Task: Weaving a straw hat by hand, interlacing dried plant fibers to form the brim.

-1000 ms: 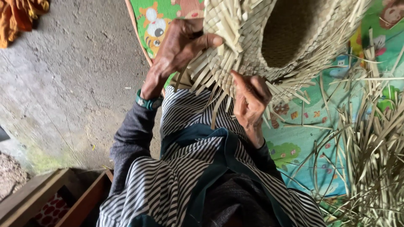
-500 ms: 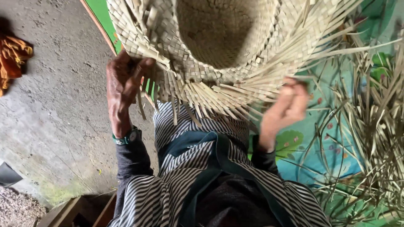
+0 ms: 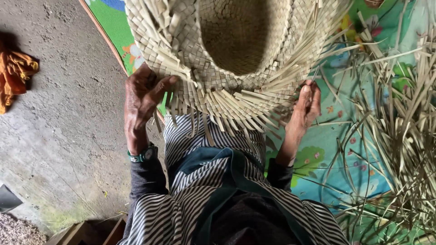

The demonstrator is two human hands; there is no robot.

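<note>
Concrete floor meets a colourful play mat (image 3: pixel 318 163). Above the lap, both hands grip a half-woven straw hat (image 3: pixel 236 50) (loose ends fringing it): left hand (image 3: pixel 143 97) and right hand (image 3: pixel 305 106) pinch its brim.

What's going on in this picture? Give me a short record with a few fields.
Left hand: left hand grips the hat brim, thumb on top
Right hand: right hand touches the brim's loose strips
Hat: woven of pale strips, unfinished edge
Wrist: green watch
Right side: pile of strips on a colourful mat
Far left: orange cloth on concrete floor
</note>
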